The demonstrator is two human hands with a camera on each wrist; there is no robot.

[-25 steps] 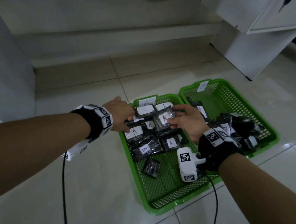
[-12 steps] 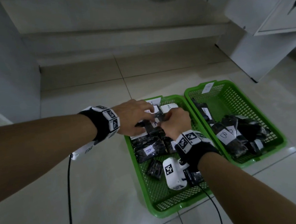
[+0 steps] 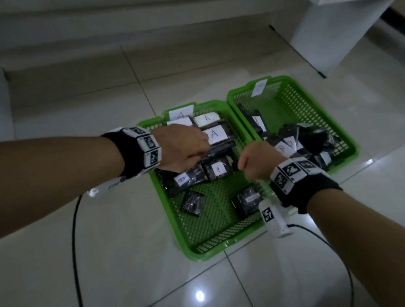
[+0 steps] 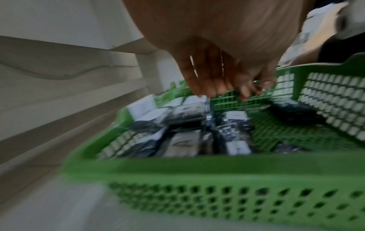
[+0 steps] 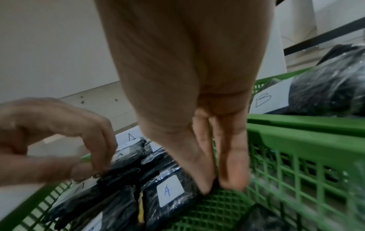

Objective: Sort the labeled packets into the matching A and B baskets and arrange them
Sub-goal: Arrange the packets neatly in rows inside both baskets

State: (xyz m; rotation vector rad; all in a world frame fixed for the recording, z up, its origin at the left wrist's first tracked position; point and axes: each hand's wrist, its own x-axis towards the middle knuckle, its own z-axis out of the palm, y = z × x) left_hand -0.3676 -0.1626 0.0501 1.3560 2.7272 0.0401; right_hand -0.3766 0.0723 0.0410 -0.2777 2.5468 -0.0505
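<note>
Two green baskets stand side by side on the floor. The A basket (image 3: 221,249) has A-labelled black packets (image 3: 215,133) in rows at its far end. The B basket (image 3: 345,143) holds a heap of B-labelled packets (image 3: 283,148). My left hand (image 3: 183,147) is over the A rows; in the right wrist view its curled fingers (image 5: 98,150) pinch a black packet (image 5: 118,173). My right hand (image 5: 217,179) points down by the A basket's right wall, thumb and forefinger pinching the corner of an A packet (image 5: 169,192).
A packet with a blue B label (image 3: 181,179) and two small loose packets (image 3: 193,203) (image 3: 247,201) lie in the A basket. A white cabinet (image 3: 356,12) stands at the back right and a step (image 3: 134,35) runs behind. Wrist cables (image 3: 74,241) trail on the tiles.
My right hand has come back from the far rows to the A basket's right wall. The left hand stays over the A rows, shifted slightly nearer.
</note>
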